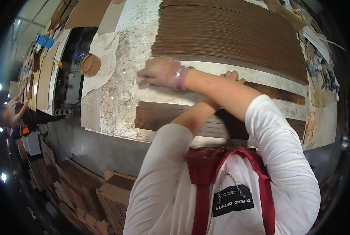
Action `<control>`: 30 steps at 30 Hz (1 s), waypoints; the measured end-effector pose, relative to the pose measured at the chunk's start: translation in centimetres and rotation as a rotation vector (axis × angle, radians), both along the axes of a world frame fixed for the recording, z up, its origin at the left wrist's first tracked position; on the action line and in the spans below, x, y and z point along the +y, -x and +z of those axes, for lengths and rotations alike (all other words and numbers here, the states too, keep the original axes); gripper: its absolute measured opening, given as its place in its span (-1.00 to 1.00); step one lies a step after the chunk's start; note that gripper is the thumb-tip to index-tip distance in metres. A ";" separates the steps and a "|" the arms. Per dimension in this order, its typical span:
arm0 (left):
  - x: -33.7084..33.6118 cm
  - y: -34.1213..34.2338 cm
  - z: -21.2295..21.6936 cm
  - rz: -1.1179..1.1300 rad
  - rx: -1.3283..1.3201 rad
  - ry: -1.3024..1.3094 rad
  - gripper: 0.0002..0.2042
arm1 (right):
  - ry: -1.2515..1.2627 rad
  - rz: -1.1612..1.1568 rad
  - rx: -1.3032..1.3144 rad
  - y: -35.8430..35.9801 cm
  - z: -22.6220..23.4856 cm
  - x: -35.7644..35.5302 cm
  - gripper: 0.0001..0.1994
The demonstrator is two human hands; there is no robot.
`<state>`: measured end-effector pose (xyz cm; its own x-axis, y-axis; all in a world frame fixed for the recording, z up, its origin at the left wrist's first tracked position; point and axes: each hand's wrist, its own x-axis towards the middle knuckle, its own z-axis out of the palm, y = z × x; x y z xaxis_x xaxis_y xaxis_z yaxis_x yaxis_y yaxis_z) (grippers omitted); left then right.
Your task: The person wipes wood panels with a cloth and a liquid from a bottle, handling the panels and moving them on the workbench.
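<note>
Cardboard strips [190, 117] on bench [116, 113]; your right hand [159, 72] pinches a small white rag [142, 81], left hand [231, 76] rests flat, open.

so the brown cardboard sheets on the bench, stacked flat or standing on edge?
Stacked flat. The cardboard sheets lie fanned in overlapping layers on the workbench, their stepped edges showing.

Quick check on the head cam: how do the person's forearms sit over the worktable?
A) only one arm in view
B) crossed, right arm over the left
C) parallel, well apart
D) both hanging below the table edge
B: the right hand, with a cloth-like pad under its fingers, reaches to the left across the worktable, its forearm passing over the other arm, whose left hand shows just past it, near the brown strips.
</note>
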<state>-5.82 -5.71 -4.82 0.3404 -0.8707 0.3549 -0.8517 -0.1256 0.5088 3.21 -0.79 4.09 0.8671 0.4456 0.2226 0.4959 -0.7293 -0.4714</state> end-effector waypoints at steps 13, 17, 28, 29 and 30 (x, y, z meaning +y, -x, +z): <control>0.0 -1.1 -0.1 -0.271 0.249 -0.226 -0.73 | 0.018 -0.349 0.050 5.4 4.3 -10.9 -0.67; 1.3 -3.1 3.2 -0.545 0.205 -0.496 -0.69 | -0.635 -0.671 0.193 15.4 1.9 -23.0 -0.58; -6.3 0.3 4.0 -0.038 -0.373 -0.290 -0.31 | -0.445 -1.514 -0.217 44.8 -7.3 -46.4 -0.66; -5.5 0.6 3.9 -0.152 -0.396 -0.345 -0.32 | -0.283 -1.493 -0.168 45.5 -7.6 -47.3 -0.66; -5.0 0.9 4.0 -0.259 -0.416 -0.400 -0.34 | -0.116 -1.466 -0.127 46.0 -7.7 -48.0 -0.66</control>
